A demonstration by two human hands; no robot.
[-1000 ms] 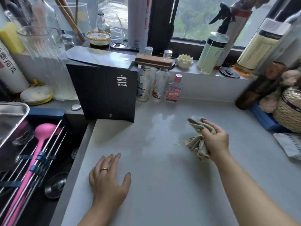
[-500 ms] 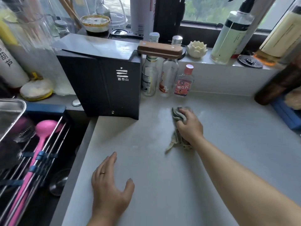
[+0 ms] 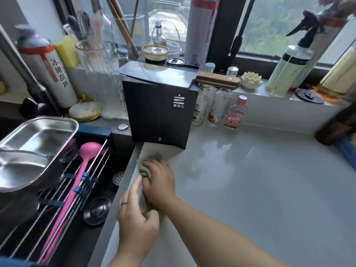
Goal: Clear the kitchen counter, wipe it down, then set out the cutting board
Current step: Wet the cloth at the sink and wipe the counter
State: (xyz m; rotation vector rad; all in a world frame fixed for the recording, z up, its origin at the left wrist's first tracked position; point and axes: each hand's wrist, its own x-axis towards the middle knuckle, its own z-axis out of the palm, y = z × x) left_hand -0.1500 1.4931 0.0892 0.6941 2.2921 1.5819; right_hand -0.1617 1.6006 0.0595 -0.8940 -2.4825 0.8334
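The pale grey counter [image 3: 260, 185] shines wet in its middle and back. My right hand [image 3: 159, 180] presses a bunched grey-green cloth [image 3: 143, 169] onto the counter's left edge, just in front of a black box [image 3: 159, 112]. My left hand [image 3: 134, 216], with a ring on one finger, rests flat on the counter right beside the right hand, its fingers touching the cloth's trailing end [image 3: 144, 203]. No cutting board shows in this view.
The sink [image 3: 57, 189] at the left holds a wire rack, a pink ladle [image 3: 81, 170] and steel trays [image 3: 34, 143]. A cleaver [image 3: 192, 78] lies on the box. Small bottles [image 3: 217, 106] stand behind; a spray bottle [image 3: 289, 68] is on the sill. Dark objects [image 3: 335, 126] crowd the right edge.
My right hand swept the cloth from the counter's middle leftward to the edge by the sink. My left hand stayed put, and the cloth now reaches it.
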